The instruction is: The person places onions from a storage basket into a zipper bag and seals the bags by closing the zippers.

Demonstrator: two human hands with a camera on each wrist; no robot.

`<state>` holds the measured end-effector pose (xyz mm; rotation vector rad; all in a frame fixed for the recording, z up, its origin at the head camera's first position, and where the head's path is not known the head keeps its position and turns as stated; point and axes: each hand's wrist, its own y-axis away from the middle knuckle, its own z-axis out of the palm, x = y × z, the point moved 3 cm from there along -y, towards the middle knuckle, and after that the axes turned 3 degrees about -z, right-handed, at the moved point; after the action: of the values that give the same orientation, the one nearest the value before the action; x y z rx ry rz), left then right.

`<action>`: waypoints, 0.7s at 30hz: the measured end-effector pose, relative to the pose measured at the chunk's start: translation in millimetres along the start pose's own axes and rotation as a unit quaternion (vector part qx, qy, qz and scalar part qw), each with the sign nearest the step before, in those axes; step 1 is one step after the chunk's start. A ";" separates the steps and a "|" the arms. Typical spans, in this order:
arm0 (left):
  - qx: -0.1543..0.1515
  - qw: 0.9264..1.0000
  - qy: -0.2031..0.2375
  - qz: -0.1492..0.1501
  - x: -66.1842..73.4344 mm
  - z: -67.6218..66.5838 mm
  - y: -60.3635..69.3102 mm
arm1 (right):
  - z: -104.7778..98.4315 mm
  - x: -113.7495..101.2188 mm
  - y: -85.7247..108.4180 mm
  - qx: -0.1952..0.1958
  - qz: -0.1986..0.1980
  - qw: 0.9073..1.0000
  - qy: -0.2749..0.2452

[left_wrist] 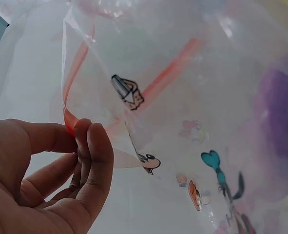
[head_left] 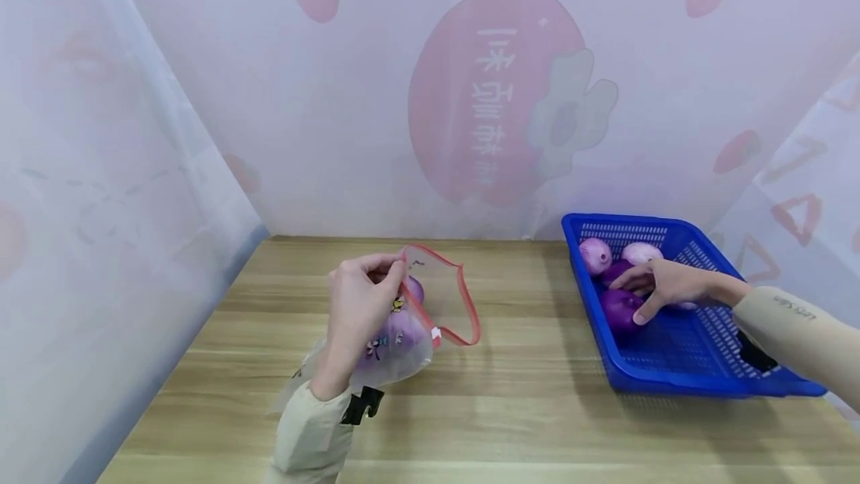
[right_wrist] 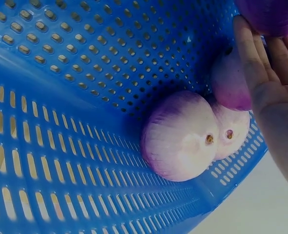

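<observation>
A clear zip bag with a red zip edge and printed cartoons lies on the table. My left hand pinches its red edge between thumb and fingers, and the mouth gapes to the right. Pale purple onions show through the plastic; in the left wrist view a purple onion is blurred behind it. My right hand reaches into the blue basket and grips a dark purple onion with thumb and fingers. In the right wrist view that onion sits against the fingers.
Other onions lie in the basket, including a pale one at its back left corner and a whitish one beside it. The basket stands at the right of the wooden table. Printed cloth walls enclose the back and sides.
</observation>
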<state>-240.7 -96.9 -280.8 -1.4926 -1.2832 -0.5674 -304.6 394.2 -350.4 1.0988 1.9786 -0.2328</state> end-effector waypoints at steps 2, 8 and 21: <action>0.001 1.000 -0.002 0.002 0.8 -1.5 0.0 | -0.9 -0.6 -0.8 0.002 0.002 1.000 -0.007; 0.002 1.000 -0.007 0.007 0.8 -2.3 0.5 | -6.9 -3.5 2.9 0.019 0.020 0.999 -0.046; 0.001 1.000 -0.006 0.006 2.3 2.2 -1.5 | -18.8 -7.3 16.9 0.055 0.007 0.998 -0.031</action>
<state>-241.9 -94.1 -278.9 -1.5027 -1.2830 -0.5498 -300.6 409.5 -329.4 1.1612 1.9221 -0.3670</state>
